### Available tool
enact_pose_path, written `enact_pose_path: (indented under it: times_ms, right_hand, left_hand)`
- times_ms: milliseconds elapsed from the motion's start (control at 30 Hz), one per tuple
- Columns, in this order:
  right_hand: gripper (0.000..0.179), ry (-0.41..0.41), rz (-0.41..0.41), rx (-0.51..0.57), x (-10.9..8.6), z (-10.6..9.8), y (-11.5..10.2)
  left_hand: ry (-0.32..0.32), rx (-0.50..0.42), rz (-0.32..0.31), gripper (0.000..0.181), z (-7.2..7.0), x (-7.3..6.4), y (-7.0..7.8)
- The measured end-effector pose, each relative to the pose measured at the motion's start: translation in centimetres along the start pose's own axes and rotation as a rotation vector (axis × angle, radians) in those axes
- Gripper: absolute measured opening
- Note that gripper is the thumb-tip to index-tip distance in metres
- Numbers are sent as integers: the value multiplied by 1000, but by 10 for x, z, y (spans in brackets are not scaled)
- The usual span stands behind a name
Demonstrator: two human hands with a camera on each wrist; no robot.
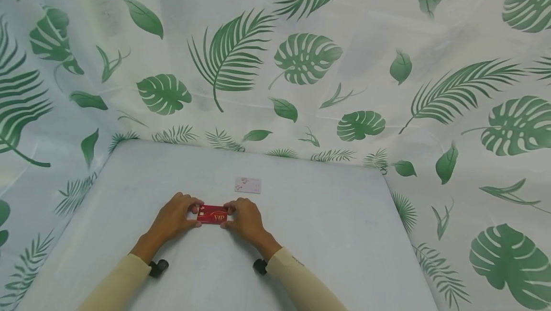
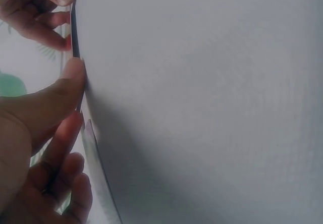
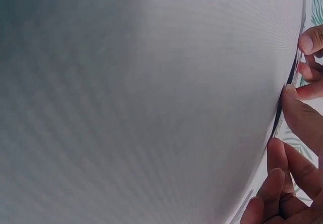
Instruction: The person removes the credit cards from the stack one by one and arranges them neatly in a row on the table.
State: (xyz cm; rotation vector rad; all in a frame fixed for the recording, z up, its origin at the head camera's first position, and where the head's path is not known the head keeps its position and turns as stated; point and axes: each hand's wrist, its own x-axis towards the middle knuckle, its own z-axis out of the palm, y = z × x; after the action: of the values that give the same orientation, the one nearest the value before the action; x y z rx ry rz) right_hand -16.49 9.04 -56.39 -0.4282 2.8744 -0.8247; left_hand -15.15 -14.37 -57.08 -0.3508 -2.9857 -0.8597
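Observation:
A red card with gold "VIP" lettering (image 1: 211, 214) is low over the white table, between both hands in the head view. My left hand (image 1: 175, 215) pinches its left end, thumb at the near corner and fingers at the far one. At the right end, my right hand (image 1: 246, 219) grips the card the same way. Both wrist views show the card edge-on as a thin dark strip (image 2: 75, 37), with thumb and fingertips at its edges. Just beyond the right hand lies a pale card with a small floral print (image 1: 247, 185).
The white tabletop (image 1: 336, 234) spreads around the hands. Hanging sheets printed with green leaves (image 1: 258, 124) enclose its back and both sides. A small black device (image 1: 159, 268) sits at the left wrist, and another black device (image 1: 260, 266) at the right.

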Motion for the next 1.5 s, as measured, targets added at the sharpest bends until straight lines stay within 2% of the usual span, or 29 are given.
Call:
enact_pose_path:
  times_ms: [333,700,933,1200,1300,1500]
  right_hand:
    - [50,4,11,-40,1,2,1]
    - [47,28,5,2,1,-3,8]
    - [47,63,-8,37,2,-12,15]
    - [52,79,58,52,8,-22,26]
    - [53,85,60,36,11,-27,31]
    - [53,92,72,32,16,-34,39]
  left_hand:
    - [8,3,10,60,3,0,-1]
    - [16,-6,19,64,3,3,2]
    - [28,-9,29,65,4,12,7]
    - [32,-17,54,67,6,26,15]
    - [30,-20,63,66,7,32,18]
    - [26,-46,47,66,9,43,28]
